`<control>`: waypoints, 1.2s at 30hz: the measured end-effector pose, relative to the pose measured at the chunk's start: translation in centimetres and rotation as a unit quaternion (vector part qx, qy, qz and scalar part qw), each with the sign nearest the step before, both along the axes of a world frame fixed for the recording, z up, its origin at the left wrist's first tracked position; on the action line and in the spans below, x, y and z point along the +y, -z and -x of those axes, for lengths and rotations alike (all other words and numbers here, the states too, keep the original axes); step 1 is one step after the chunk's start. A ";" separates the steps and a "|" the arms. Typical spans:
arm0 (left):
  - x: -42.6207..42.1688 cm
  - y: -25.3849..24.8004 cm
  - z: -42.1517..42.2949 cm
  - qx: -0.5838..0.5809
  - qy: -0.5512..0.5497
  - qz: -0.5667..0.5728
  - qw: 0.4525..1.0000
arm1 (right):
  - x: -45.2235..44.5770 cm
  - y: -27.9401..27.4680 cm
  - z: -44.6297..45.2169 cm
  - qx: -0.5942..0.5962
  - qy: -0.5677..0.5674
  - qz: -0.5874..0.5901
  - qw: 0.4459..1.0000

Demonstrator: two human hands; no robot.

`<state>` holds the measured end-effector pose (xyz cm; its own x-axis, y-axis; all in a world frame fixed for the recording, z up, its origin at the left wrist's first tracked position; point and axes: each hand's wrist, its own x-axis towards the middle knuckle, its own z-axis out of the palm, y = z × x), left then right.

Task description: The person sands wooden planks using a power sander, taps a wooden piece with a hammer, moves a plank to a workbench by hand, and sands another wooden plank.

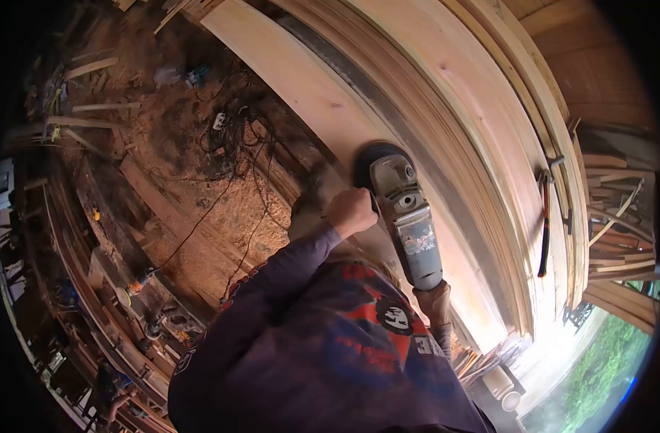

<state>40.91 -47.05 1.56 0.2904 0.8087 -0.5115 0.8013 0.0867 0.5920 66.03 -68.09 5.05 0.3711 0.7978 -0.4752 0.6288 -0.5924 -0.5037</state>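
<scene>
The sander (416,234) sits on a pale plank (308,86), its round pad (363,164) down at the wood. The left hand (353,211) has its grip closed at the sander's side, near the head; the right hand (434,302) wraps its grip round the rear end. Over to the right I see a hammer (545,231) on other boards (488,108); cords (232,137) tangle on the sawdusty floor (189,198).

Right grip (434,303) — partly hidden by power tool (407,209); label (418,242) — unreadable
</scene>
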 end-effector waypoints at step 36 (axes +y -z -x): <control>-3.5 1.6 -10.7 -0.144 0.255 -0.047 0.955 | -11.3 0.8 -1.3 -0.005 0.168 0.094 0.981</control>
